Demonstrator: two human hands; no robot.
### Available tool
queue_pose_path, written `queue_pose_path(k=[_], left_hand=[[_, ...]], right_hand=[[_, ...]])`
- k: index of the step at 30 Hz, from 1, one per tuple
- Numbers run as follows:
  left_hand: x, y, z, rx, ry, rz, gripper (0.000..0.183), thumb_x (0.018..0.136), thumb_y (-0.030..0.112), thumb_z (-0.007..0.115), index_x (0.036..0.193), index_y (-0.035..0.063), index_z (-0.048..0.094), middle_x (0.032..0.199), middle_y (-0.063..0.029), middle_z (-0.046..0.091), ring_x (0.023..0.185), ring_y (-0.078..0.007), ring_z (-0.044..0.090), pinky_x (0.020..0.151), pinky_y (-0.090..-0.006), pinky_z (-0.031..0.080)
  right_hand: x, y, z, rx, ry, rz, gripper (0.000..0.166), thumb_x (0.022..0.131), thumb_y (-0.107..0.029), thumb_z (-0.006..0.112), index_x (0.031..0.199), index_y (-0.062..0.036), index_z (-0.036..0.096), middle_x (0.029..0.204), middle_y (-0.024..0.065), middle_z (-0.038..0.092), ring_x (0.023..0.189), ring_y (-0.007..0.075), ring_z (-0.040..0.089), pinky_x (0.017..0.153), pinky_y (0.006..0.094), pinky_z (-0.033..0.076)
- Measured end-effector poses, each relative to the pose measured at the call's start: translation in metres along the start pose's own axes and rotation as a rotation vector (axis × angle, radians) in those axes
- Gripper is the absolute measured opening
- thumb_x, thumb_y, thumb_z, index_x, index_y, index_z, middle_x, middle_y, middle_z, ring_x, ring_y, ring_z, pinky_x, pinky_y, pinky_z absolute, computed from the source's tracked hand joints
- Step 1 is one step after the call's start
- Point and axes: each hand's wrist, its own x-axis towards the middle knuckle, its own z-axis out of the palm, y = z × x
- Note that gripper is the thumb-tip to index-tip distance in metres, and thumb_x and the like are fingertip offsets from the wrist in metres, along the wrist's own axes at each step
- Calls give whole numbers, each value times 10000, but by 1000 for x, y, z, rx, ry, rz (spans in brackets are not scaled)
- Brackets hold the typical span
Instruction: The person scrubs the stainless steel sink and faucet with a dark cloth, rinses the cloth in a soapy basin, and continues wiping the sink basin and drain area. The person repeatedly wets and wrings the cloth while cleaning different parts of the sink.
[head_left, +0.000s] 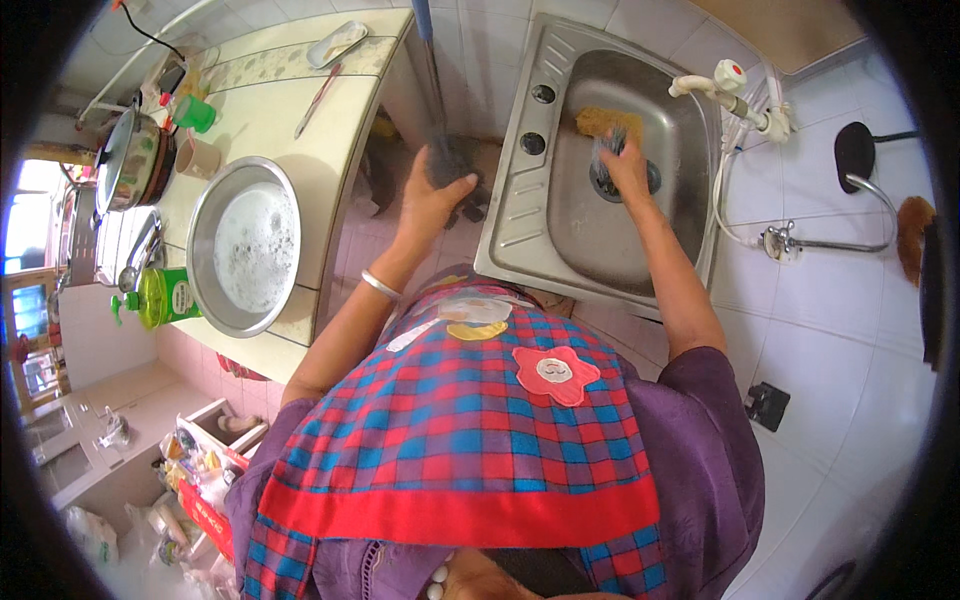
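Note:
In the sink basin (600, 240), my right hand (628, 169) grips a blurred grey scouring pad (611, 144), probably steel wool. Just beyond it lies a yellow-brown sponge or cloth (600, 120), and below it is the dark drain fitting (651, 180). My left hand (431, 196) is between the counter and the sink, thumb and index finger spread around a dark mass (448, 161). The lower end of a blue-handled pole (433, 75) meets that mass. Whether my left hand holds it or is only in front of it is unclear. Its other fingers are hidden.
A metal basin of sudsy water (259, 247) stands on the tiled counter (322, 180), beside a green detergent bottle (161, 296). Also there are a red-handled knife (316, 101), a tray (337, 43), a cup (196, 157) and a lidded pot (127, 161). A tap (720, 94) overhangs the sink.

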Motion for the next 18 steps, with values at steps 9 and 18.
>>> queue_pose_path(k=[9, 18], left_hand=[[20, -13, 75, 753, -312, 387, 786, 675, -26, 693, 1358, 115, 331, 1198, -159, 478, 1089, -311, 505, 941, -355, 412], [55, -40, 93, 1054, -294, 694, 746, 620, -44, 636, 1309, 126, 403, 1188, -154, 452, 1149, -337, 423, 977, -401, 373]], right_hand=[[71, -28, 105, -284, -62, -619, 416, 742, -68, 605, 1144, -171, 585, 1303, 111, 479, 1207, 330, 418, 1013, 429, 323], [80, -26, 80, -32, 54, -807, 411, 695, 50, 487, 1051, -116, 606, 1169, 97, 578, 1133, 319, 490, 961, 423, 364]])
